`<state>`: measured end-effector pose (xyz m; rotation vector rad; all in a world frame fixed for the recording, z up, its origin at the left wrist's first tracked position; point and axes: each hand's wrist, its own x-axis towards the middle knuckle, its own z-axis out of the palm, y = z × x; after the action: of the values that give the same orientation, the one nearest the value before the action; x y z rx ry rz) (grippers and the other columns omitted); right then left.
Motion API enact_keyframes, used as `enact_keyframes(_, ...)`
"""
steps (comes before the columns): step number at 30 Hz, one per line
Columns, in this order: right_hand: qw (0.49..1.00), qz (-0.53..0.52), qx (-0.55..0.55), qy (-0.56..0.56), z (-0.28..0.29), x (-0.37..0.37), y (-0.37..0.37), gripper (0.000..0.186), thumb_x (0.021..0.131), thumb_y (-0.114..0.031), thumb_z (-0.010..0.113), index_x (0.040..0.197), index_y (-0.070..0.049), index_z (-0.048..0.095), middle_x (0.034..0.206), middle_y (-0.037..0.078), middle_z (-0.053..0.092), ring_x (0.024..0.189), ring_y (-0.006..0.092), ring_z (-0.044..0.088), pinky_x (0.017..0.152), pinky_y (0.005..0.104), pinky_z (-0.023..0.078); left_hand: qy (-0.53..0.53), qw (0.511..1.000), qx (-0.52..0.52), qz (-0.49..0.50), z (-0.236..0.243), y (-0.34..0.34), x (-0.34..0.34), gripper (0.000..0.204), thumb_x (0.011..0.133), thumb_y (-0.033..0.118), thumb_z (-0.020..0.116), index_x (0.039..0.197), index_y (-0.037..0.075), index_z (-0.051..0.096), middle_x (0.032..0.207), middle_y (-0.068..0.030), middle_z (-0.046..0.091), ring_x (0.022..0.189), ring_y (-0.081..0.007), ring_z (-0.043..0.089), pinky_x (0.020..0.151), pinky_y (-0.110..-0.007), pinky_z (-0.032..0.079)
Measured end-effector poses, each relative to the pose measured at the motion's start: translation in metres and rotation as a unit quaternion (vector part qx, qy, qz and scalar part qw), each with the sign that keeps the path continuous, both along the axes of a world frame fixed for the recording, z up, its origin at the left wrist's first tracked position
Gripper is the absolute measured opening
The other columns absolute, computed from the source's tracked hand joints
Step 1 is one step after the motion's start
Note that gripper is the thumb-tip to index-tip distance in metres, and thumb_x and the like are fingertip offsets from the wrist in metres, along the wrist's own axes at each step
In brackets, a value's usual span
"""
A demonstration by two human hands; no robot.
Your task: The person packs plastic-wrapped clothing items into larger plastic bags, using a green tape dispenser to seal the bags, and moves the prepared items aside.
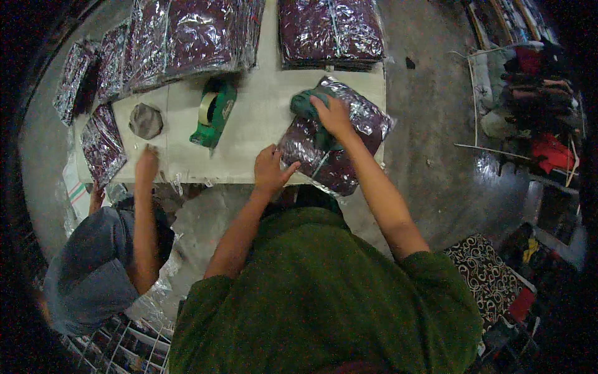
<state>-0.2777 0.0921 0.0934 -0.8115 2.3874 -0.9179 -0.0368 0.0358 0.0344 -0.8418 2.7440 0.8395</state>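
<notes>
A dark maroon package (367, 115) in clear, shiny plastic lies tilted on the right part of the table. My right hand (335, 118) is closed on a bunched dark green cloth (304, 105), which rests on the upper part of that package. At the package's left edge, my left hand (270, 169) lies low over the table with thumb and fingers apart. Its fingertips are close to the plastic; whether they touch it I cannot tell. A thin pale band runs across the package.
Stacks of similar wrapped packages (199, 37) (330, 31) fill the table's far side. A green tape dispenser (215, 115) stands mid-table. At left, a co-worker's hand (147, 163) is near a grey cloth wad (146, 121) and a smaller package (103, 144). Piled garments (523, 106) lie at right.
</notes>
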Motion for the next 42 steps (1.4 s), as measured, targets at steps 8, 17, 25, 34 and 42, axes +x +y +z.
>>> enact_keyframes(8, 0.962, 0.129, 0.09, 0.221, -0.013, 0.159, 0.092, 0.059, 0.091, -0.041, 0.05, 0.138, -0.007, 0.044, 0.148, 0.02, 0.034, 0.135, 0.0405, 0.031, 0.112, 0.0567, 0.016, -0.001, 0.967, -0.232, -0.101, -0.021, 0.026, 0.008, 0.1, 0.077, 0.063, 0.06, 0.143, -0.005, 0.028, 0.152, -0.0171, 0.026, 0.142, -0.0293, 0.022, 0.115, -0.047, 0.017)
enact_keyframes(17, 0.935, -0.023, 0.13, 0.329, -0.069, -0.01, -0.007, 0.055, 0.097, -0.04, 0.04, 0.138, -0.004, 0.044, 0.145, 0.018, 0.039, 0.133, 0.0403, 0.035, 0.112, 0.0506, 0.025, 0.052, 0.987, -0.132, -0.075, -0.021, 0.024, 0.003, 0.109, 0.074, 0.073, 0.057, 0.143, -0.007, 0.027, 0.153, -0.0223, 0.023, 0.143, -0.0331, 0.02, 0.114, -0.051, 0.017)
enact_keyframes(25, 0.982, 0.096, 0.07, 0.144, -0.027, 0.08, 0.049, 0.053, 0.098, -0.034, 0.041, 0.136, 0.002, 0.043, 0.14, 0.022, 0.044, 0.128, 0.039, 0.041, 0.108, 0.0455, 0.033, 0.065, 0.989, -0.124, -0.055, -0.029, 0.026, 0.007, 0.11, 0.072, 0.073, 0.059, 0.143, -0.006, 0.028, 0.152, -0.0198, 0.027, 0.142, -0.0318, 0.024, 0.113, -0.051, 0.02)
enact_keyframes(34, 0.949, 0.02, 0.14, 0.281, -0.064, -0.015, 0.019, 0.062, 0.096, -0.043, 0.037, 0.14, 0.001, 0.038, 0.146, 0.02, 0.038, 0.134, 0.0356, 0.035, 0.114, 0.0465, 0.022, 0.081, 0.981, -0.164, -0.058, -0.02, 0.028, 0.005, 0.105, 0.075, 0.075, 0.052, 0.14, -0.006, 0.034, 0.151, -0.0174, 0.03, 0.142, -0.0284, 0.026, 0.114, -0.047, 0.021)
enact_keyframes(42, 0.953, 0.072, 0.138, 0.26, -0.047, 0.113, 0.044, 0.065, 0.097, -0.038, 0.038, 0.137, 0.013, 0.035, 0.147, 0.028, 0.03, 0.138, 0.0434, 0.026, 0.114, 0.0512, 0.017, 0.025, 0.972, -0.224, -0.069, -0.027, 0.027, 0.007, 0.106, 0.075, 0.073, 0.054, 0.142, -0.005, 0.031, 0.153, -0.0164, 0.025, 0.143, -0.0262, 0.021, 0.115, -0.046, 0.019)
